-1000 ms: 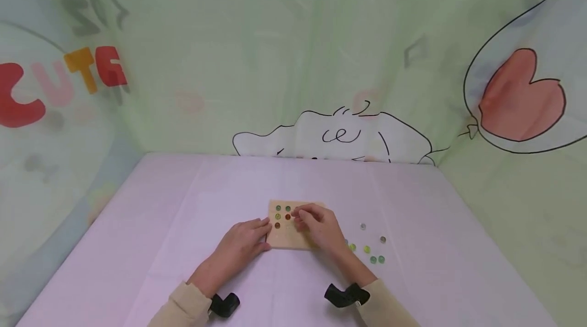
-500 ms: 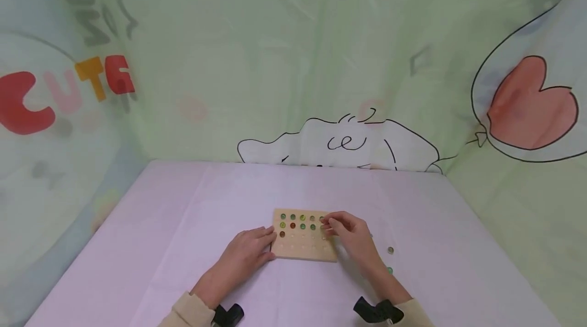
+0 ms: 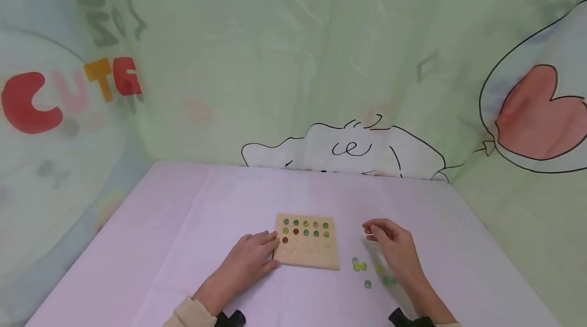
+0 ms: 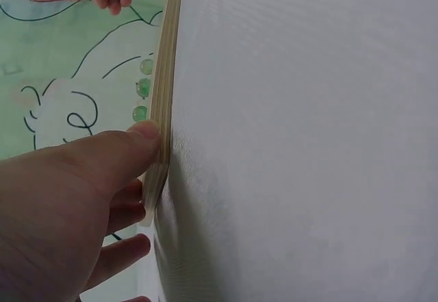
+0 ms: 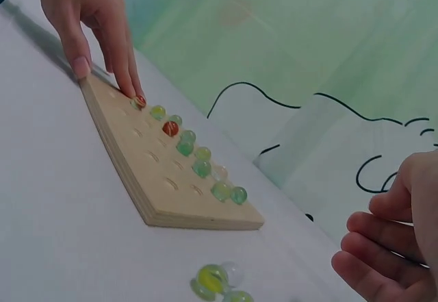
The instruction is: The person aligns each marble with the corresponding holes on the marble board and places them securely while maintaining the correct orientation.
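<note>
Since half a second ago I see my right hand (image 3: pixel 392 245) has pulled off the wooden board (image 3: pixel 308 254) and gone out to the right, so it now hovers over the loose marbles (image 3: pixel 359 266) lying on the pink surface (image 3: pixel 183 225). Its fingers are loosely curled and I see nothing held in them; the right wrist view shows the fingertips (image 5: pixel 369 250) bent inward, apart from the board, with a few loose marbles just below. My left hand (image 3: pixel 249 255) has stayed put at the board's left edge, fingers fairly straight, the thumb pressed flat on that edge in the left wrist view, other fingertips resting on the board's top near an orange marble (image 5: pixel 139 101).

That puts the board between my 2 hands: touching the left one, clear of the right one. It lies flat on the surface, and marbles fill its far 2 rows, mostly green with 1 red marble (image 3: pixel 295 232) in the second row, plus the orange one in the third row by the left edge. Nearer dimples are bare. Green printed fabric (image 3: pixel 293 62) walls the surface behind and to both sides.
</note>
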